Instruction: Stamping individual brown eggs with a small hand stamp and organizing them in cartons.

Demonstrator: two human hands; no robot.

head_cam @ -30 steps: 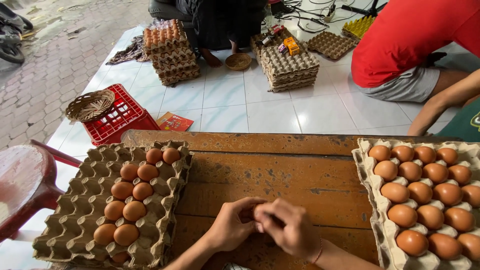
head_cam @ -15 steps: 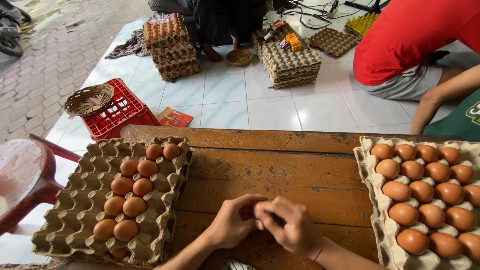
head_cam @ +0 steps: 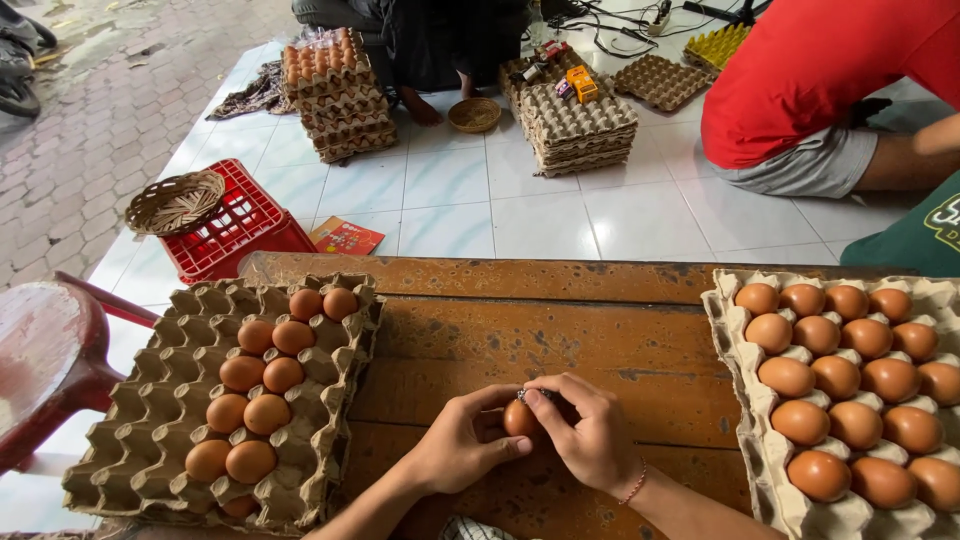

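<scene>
Left hand [head_cam: 462, 445], right hand [head_cam: 590, 435] cradling egg [head_cam: 520, 418] between.

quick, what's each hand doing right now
Left hand: closed around the brown egg, cradling it.
Right hand: fingers pinched on the egg's top.

Worn wooden table [head_cam: 560, 330] under two egg trays [head_cam: 215, 400].
</scene>
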